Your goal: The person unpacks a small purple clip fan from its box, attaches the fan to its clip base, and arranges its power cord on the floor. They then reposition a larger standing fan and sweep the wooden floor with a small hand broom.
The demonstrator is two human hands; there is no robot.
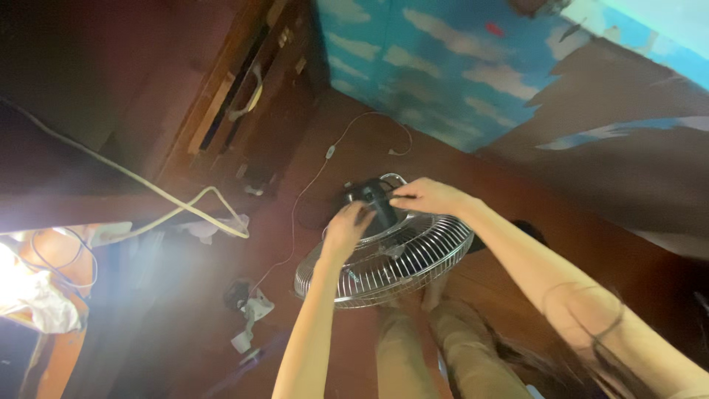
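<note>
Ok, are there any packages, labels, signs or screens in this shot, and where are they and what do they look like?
None can be made out: no package, label, sign or screen.
Sky mural: on the wall at the top, blue with white clouds.
Fan: round wire grille with a dark motor housing, centre of view, left hand and right hand on the housing.

place: home room | signs: sky-and-cloud painted wall (436, 66), wooden floor (517, 244), wooden cabinet (244, 81), loose cords (170, 196)
</note>
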